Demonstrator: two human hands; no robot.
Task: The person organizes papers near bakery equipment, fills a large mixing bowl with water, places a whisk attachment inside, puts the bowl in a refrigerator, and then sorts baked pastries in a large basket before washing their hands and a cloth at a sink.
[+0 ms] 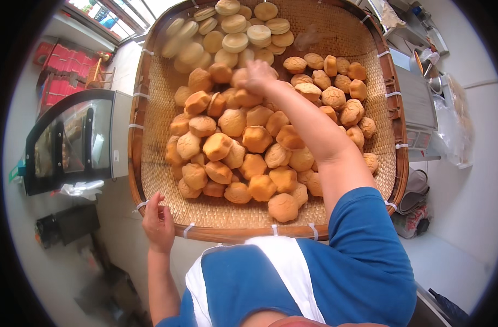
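Observation:
A large woven bamboo tray [232,233] with a brown rim and white ties lies before me. Golden muffin-like cakes [257,139] are heaped in its middle, more on the right. Pale round flat pastries [235,42] are piled at the far left end. My right hand [259,75] reaches over the far edge of the golden cakes, close to the pale pastries; its fingers touch or cover a cake, and whether it grips one is unclear. My left hand [159,222] is at the near left corner of the rim, fingers loosely curled, with nothing visible in it.
A glass display case [75,139] stands left of the tray, a thin plastic bag [83,189] by its lower edge. Past it are red packages [69,61] and a small wooden chair [97,75]. On the right are a metal appliance [414,98] and clear plastic bags [451,131].

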